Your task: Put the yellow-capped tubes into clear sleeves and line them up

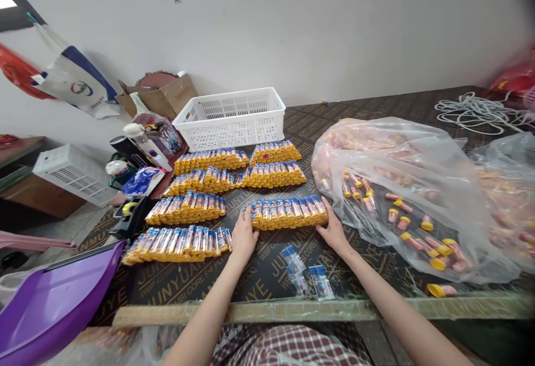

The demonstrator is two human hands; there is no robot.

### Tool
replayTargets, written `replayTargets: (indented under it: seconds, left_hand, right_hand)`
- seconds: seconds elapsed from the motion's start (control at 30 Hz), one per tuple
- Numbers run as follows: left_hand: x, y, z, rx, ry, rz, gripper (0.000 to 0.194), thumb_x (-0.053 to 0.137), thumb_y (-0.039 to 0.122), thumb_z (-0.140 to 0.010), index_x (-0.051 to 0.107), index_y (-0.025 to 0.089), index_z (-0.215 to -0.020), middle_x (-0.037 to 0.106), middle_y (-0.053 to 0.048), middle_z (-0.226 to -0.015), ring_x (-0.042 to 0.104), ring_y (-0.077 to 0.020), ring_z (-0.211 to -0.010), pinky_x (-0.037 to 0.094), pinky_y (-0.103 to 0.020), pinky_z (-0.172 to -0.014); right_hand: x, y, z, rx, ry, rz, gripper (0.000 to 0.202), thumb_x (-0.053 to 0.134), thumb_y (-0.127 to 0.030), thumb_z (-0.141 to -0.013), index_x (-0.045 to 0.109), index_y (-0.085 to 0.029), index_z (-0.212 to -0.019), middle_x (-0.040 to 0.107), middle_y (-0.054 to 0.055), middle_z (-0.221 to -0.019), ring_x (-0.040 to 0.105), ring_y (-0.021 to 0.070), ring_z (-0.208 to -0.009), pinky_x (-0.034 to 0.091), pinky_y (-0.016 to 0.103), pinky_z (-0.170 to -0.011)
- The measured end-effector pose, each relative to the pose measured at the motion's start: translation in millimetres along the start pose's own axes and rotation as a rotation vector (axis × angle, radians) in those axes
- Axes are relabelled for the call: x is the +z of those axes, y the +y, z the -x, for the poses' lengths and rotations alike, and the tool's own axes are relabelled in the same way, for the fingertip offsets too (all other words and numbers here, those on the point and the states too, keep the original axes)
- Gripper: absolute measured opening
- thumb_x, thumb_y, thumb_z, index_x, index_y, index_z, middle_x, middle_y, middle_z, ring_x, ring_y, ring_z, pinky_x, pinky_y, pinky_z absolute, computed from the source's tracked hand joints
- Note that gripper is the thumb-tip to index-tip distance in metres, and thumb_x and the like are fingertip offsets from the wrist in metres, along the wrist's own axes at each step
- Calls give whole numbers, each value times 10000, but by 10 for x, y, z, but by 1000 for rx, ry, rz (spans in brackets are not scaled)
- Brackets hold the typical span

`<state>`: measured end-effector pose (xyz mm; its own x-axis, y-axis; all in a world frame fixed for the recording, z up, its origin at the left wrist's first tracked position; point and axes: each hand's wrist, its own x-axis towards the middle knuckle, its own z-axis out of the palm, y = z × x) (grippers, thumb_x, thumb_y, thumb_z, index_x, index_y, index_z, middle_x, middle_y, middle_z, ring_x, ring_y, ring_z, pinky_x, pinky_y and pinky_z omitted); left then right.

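Observation:
A stacked block of small yellow-capped tubes in blue and clear wrappers lies on the dark printed board. My left hand presses against its left end, fingers curled around the back corner. At the right end my right hand grips it the same way, so the block sits between both palms. Several flat blue-and-clear packets lie loose just in front of it. Further similar tube stacks stand in rows to the left and behind. The undersides of the fingers are hidden by the tubes.
A white plastic basket stands at the back. On the right, a large clear bag spills pink tubes with yellow caps. A tape dispenser and purple dustpan are at left. White rope lies back right.

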<state>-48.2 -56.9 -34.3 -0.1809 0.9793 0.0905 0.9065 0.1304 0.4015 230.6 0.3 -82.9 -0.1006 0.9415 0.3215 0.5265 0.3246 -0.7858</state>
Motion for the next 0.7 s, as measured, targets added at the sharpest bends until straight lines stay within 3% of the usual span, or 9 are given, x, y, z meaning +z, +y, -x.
replayTargets:
  seconds: [0.13,0.3,0.4,0.57,0.7]
  left_hand:
    - [35,-42,-58,20,-16,13,710,503,122,-740,242,185,-1398,428,-156,-1333,488,-276,-1175,398,-366,-952]
    - [33,-120,-308,25,-35,21,728,515,116,-739,232,202,-1404,411,-157,-1356,453,-277,-1213,362,-382,-986]
    - [-8,-149,-460,20,-32,-78,722,522,133,-749,229,168,-1408,446,-180,-1317,466,-292,-1193,312,-441,-1018]
    - [-98,-227,-550,-4,34,-305,684,559,202,-755,297,154,-1385,557,-168,-1155,494,-317,-1128,96,-573,-1068]
    - [-164,-293,-526,-34,87,-380,658,568,209,-746,336,130,-1356,544,-182,-1163,467,-323,-1148,78,-577,-1067]
  right_hand:
    - [39,4,-33,11,10,9,802,511,-109,-680,258,-252,-1428,395,43,-1431,359,257,-1325,288,448,-1100]
    - [167,-7,-184,13,48,7,798,522,-128,-683,257,-243,-1427,413,61,-1417,408,264,-1290,311,459,-1081]
    - [277,-33,-297,3,64,-1,811,525,-129,-681,238,-238,-1432,406,70,-1421,400,268,-1297,305,467,-1081]
    - [468,-105,-406,-19,78,-20,844,522,-133,-691,166,-225,-1451,348,83,-1456,351,266,-1330,305,470,-1080]
    - [588,-154,-435,-42,66,-22,865,517,-110,-682,148,-222,-1456,340,80,-1460,352,258,-1327,309,455,-1080]
